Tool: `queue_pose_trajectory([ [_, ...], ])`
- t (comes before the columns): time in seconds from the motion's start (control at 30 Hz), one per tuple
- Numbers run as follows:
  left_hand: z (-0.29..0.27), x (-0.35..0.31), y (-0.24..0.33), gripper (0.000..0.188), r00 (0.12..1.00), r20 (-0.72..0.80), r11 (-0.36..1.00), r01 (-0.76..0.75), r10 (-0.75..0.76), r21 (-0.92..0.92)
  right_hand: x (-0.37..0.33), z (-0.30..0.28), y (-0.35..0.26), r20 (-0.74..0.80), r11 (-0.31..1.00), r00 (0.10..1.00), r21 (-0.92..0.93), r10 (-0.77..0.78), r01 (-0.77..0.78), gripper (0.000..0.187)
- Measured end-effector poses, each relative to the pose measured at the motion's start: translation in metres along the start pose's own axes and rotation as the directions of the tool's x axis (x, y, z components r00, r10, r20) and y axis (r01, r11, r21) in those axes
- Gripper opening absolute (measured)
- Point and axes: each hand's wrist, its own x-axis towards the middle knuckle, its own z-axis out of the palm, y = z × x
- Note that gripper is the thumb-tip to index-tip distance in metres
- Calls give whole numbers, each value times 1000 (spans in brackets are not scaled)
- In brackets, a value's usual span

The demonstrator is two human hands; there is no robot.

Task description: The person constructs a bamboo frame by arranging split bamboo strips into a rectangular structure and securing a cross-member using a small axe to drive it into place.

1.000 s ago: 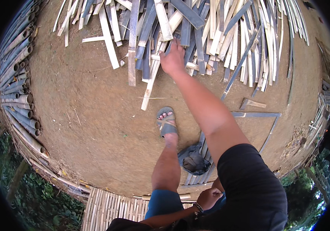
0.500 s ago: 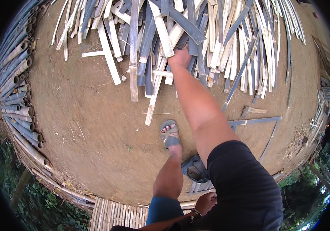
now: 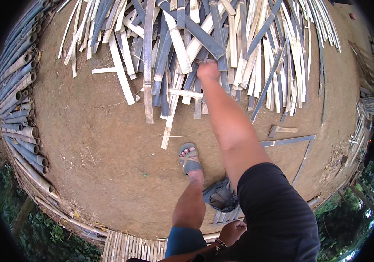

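A large pile of split bamboo strips [image 3: 178,41], some pale and some dark grey, fans out over the ground at the far side. My right hand [image 3: 209,70] reaches into its near edge, closed around a strip; the fingertips are hidden among the strips. Just left of it, a short pale strip [image 3: 186,93] lies crosswise over others. My left hand [image 3: 233,232], with a bracelet at the wrist, rests close to my body with its fingers curled. Whatever it may hold is hidden.
A hatchet [image 3: 282,130] lies right of my arm, beside an angled dark strip [image 3: 289,140]. By my sandalled foot [image 3: 190,158] sits a dark bag-like bundle [image 3: 221,196]. Bamboo poles [image 3: 21,98] are stacked along the left edge, with a slatted bamboo platform [image 3: 130,246] at the bottom.
My right hand has shifted slightly right and deeper along the strips. The whole view has tilted a little, so the pile sits lower. My left hand stays by my body.
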Motion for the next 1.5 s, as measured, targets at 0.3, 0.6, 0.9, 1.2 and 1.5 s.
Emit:
queue_pose_trajectory([
  [0.3,52,15,-24,28,946,-322,930,93,29,356,10,-52,39,9,934,1000,356,-29,24,26],
  [0.6,69,43,-81,30,935,-337,874,70,111,480,-84,-115,84,492,774,869,533,47,-343,17],
  [0.9,73,71,-145,29,931,-347,812,112,116,573,-203,-203,250,743,560,664,516,84,-648,21],
  [1.2,61,81,-181,28,941,-333,833,140,57,536,-232,-331,380,788,634,601,399,134,-663,18],
  [1.5,64,91,-187,39,921,-388,791,272,-48,548,-254,-394,452,576,875,812,338,98,-346,23],
])
